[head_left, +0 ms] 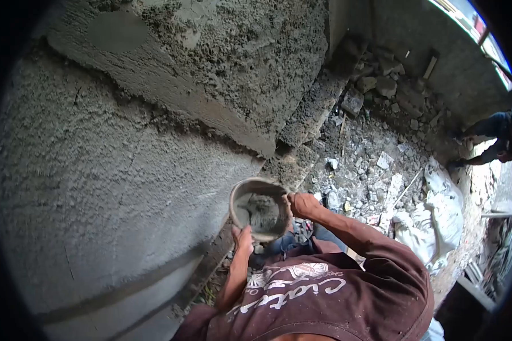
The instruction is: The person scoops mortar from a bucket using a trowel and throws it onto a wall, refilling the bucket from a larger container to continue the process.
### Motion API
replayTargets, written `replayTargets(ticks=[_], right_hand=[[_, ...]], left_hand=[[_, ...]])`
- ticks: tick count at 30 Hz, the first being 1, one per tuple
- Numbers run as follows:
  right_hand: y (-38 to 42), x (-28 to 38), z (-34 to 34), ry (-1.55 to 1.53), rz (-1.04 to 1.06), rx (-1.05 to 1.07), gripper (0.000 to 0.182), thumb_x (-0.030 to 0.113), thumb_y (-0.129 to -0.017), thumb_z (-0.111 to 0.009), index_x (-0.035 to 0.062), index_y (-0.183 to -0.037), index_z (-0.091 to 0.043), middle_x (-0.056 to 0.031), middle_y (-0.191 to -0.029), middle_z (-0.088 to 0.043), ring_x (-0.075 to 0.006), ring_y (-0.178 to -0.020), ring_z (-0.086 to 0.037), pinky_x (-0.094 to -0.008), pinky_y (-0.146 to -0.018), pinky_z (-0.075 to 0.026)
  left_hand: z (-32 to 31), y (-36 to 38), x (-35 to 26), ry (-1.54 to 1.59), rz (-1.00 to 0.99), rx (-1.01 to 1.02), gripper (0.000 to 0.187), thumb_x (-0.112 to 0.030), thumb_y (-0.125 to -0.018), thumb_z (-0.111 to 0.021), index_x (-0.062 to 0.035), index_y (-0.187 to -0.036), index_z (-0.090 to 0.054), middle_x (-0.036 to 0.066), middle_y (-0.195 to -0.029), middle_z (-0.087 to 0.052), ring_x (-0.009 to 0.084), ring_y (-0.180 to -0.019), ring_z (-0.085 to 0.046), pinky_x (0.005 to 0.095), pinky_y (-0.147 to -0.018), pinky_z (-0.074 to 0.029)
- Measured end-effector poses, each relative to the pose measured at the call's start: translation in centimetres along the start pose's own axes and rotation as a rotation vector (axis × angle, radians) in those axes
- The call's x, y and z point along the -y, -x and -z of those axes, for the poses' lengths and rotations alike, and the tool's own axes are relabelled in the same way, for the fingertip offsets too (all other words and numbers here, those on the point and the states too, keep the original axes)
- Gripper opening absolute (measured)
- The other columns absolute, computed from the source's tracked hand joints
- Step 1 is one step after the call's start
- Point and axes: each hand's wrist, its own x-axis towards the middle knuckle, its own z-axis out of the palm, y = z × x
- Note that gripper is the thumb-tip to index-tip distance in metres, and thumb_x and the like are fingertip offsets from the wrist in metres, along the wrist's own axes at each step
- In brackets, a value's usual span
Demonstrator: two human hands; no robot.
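- Your left hand (244, 237) grips the near rim of a round metal pan (260, 208), fingers curled over its edge.
- Your right hand (303, 203) clasps the right rim of the same pan, thumb toward the inside.
- The pan sits between both hands, tilted toward the wall, with a lump of wet grey mortar (263, 211) inside.
- Left of the pan, a rough plastered wall (108, 187) fills the scene; fresher, coarser mortar covers its far part.
- Right and beyond, rubble (375, 148) litters the ground, with white sacks (438, 216) lying near it.
- Far right, another person's arm (489, 128) shows at the edge.
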Motion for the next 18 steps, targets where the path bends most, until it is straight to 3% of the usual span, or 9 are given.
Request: replayTargets(ticks=[2,4,6,7,8,9,10,13,18], right_hand=[[-0.3,-3.7,0.0,0.113,0.054,-0.085,0.02,0.017,-0.083,-0.045,0.0021,-0.073,-0.053,-0.0149,-0.059,-0.056,-0.0282,-0.047,-0.057,-0.0409,-0.039,-0.043],[1.2,-6.1,0.5,0.36,0.223,-0.339,0.018,0.015,-0.082,-0.047,0.0023,-0.072,-0.054,-0.0153,-0.059,-0.056,-0.0271,-0.046,-0.056,-0.0411,-0.039,-0.044],[3.4,-8.8,2.0,0.319,0.259,-0.191,0.015,0.013,-0.079,-0.051,0.0002,-0.076,-0.058,-0.0148,-0.061,-0.058,-0.026,-0.049,-0.058,-0.0388,-0.041,-0.045],[4.1,-10.0,2.7,0.177,0.168,0.187,0.015,0.013,-0.079,-0.054,0.001,-0.073,-0.059,-0.0138,-0.06,-0.058,-0.0264,-0.049,-0.058,-0.0378,-0.042,-0.045],[4.2,-11.4,3.7,0.04,0.069,0.555,0.015,0.013,-0.079,-0.057,0.0019,-0.07,-0.06,-0.0128,-0.06,-0.058,-0.0267,-0.049,-0.058,-0.0368,-0.042,-0.045],[4.9,-11.6,5.7,0.053,0.068,0.553,0.015,0.013,-0.079,-0.057,0.0019,-0.07,-0.06,-0.0128,-0.06,-0.058,-0.0267,-0.049,-0.058,-0.0368,-0.042,-0.045],[6.4,-10.0,9.4,-0.192,-0.119,0.588,0.016,0.015,-0.079,-0.057,0.0008,-0.073,-0.06,-0.0106,-0.06,-0.057,-0.024,-0.05,-0.057,-0.0356,-0.044,-0.045],[9.4,-7.5,16.7,-0.772,-0.563,0.521,0.023,0.022,-0.078,-0.059,-0.0004,-0.081,-0.056,-0.0029,-0.06,-0.052,-0.0138,-0.053,-0.051,-0.0307,-0.047,-0.043],[12.3,-10.8,18.5,-0.767,-0.572,0.493,0.026,0.026,-0.078,-0.061,0.0024,-0.088,-0.056,-0.0038,-0.065,-0.055,-0.0142,-0.054,-0.052,-0.0298,-0.048,-0.045]], left_hand=[[-4.4,-1.3,2.2,0.07,-0.364,0.114,0.048,-0.007,-0.071,-0.054,0.0029,-0.117,-0.045,0.014,-0.106,-0.053,0.0233,-0.089,-0.054,0.0362,-0.076,-0.047],[-8.2,1.1,-0.5,0.024,-0.296,0.206,0.044,-0.005,-0.072,-0.054,0.0019,-0.115,-0.045,0.008,-0.094,-0.052,0.0152,-0.081,-0.05,0.0298,-0.068,-0.046],[-12.0,1.4,0.6,0.061,-0.318,0.292,0.044,-0.011,-0.071,-0.054,0.0063,-0.111,-0.049,0.015,-0.096,-0.057,0.0221,-0.084,-0.053,0.0343,-0.073,-0.046],[-13.2,4.4,-2.2,-0.242,-0.264,0.278,0.042,-0.012,-0.071,-0.055,0.0055,-0.109,-0.049,0.014,-0.09,-0.058,0.0218,-0.079,-0.053,0.0354,-0.07,-0.046],[-14.8,6.5,-3.3,-0.211,-0.396,0.273,0.04,-0.013,-0.07,-0.055,0.005,-0.106,-0.05,0.013,-0.084,-0.057,0.0208,-0.074,-0.052,0.0353,-0.067,-0.045],[-16.5,6.2,-2.5,-0.11,-0.436,0.331,0.031,-0.01,-0.07,-0.054,0.0026,-0.098,-0.051,0.007,-0.079,-0.053,0.0163,-0.07,-0.048,0.0326,-0.061,-0.042],[-17.6,6.1,-1.3,-0.015,-0.468,0.388,0.022,-0.007,-0.069,-0.054,0.0002,-0.09,-0.052,0.002,-0.075,-0.049,0.0117,-0.065,-0.044,0.0298,-0.055,-0.039],[-19.9,7.3,-1.9,-0.034,-0.423,0.431,0.022,-0.006,-0.069,-0.054,-0.0002,-0.091,-0.052,0.002,-0.076,-0.048,0.0121,-0.066,-0.044,0.0292,-0.058,-0.039],[-22.1,5.7,-0.9,0.074,-0.387,0.569,0.025,-0.002,-0.068,-0.054,-0.0012,-0.093,-0.053,0.002,-0.083,-0.052,0.0131,-0.072,-0.049,0.0282,-0.067,-0.043]])
